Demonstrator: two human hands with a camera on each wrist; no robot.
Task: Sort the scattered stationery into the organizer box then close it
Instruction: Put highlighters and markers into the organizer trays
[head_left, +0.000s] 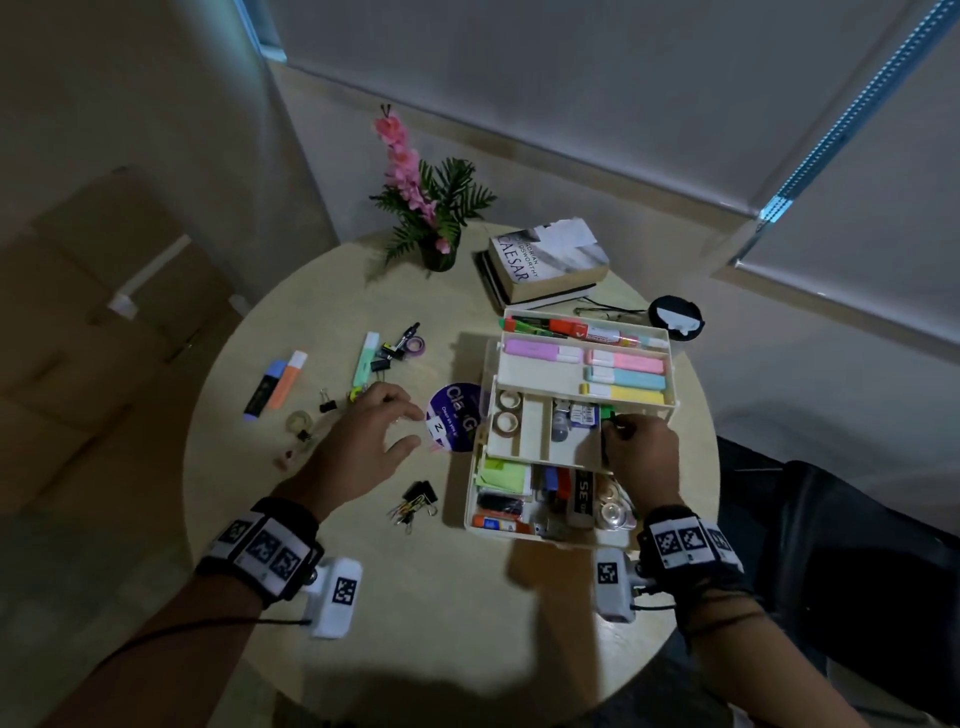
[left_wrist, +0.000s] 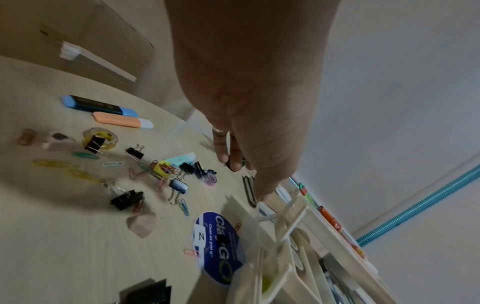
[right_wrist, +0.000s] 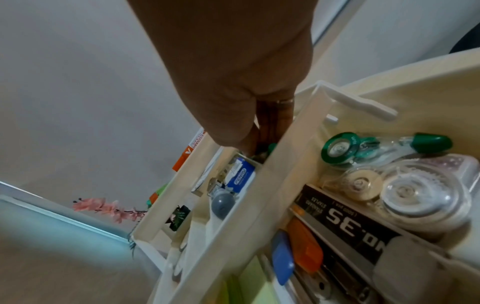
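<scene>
— What does the head view give that the wrists don't?

— The whole organizer box (head_left: 571, 426) on the right of the round desk (head_left: 467, 597), tiers fanned out, highlighters (head_left: 626, 376) in the far tray.

— And the right wrist view?

— The staple box (right_wrist: 345, 222) in the near tier.

— Grips?

— Right hand (head_left: 641, 457) curls into the middle tray, pinching something dark and green. Left hand (head_left: 363, 436) hovers, fingers relaxed and empty, near the scattered binder clips (left_wrist: 127, 200).

A home or office corner: round table (head_left: 467, 597), stacked books (head_left: 545, 265), potted artificial flowers (head_left: 431, 208), roller blinds (head_left: 623, 93).
</scene>
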